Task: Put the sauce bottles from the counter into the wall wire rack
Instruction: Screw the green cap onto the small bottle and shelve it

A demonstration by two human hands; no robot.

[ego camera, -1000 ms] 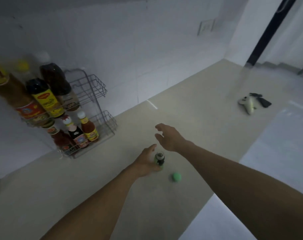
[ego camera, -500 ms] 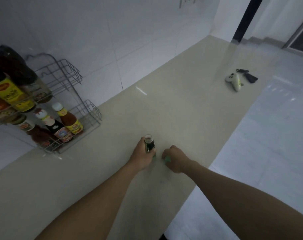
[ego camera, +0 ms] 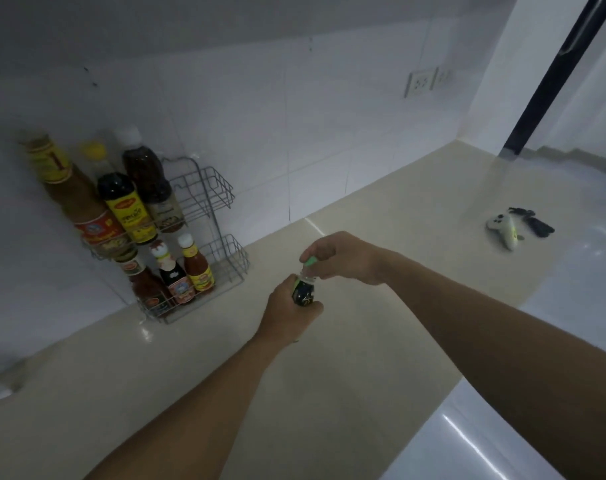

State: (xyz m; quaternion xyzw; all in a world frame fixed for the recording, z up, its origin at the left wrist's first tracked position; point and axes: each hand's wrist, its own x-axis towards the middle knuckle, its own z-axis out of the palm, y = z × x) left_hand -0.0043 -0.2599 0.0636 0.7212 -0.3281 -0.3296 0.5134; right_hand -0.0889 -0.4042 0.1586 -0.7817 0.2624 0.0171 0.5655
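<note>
The left hand (ego camera: 291, 311) is wrapping closed around the body of a small dark bottle (ego camera: 303, 292), holding it above the counter (ego camera: 381, 341) with its long axis near upright and its neck pointing up toward the right hand (ego camera: 343, 256). A pale mark is showing on the bottle's dark side, but it is too small to read. Just above the left hand, the right hand is pinching a green cap (ego camera: 310, 261) between fingertips and thumb, right at the bottle's mouth; whether the cap is seated on the neck cannot be told.

Farther out and to the left of both hands, the wire rack (ego camera: 222, 258) is standing against the tiled wall. In its lower tier three red-sauce bottles are standing upright, the nearest (ego camera: 197, 268) wearing a yellow label with unreadable print. In the upper tier taller bottles are leaning back slightly, necks up: a dark one (ego camera: 126, 206) with a yellow Maggi label, and a brown one (ego camera: 74, 199) with a large "1" on its neck band.

Well off to the right of the right hand, a white controller (ego camera: 502, 227) is lying on the floor.
</note>
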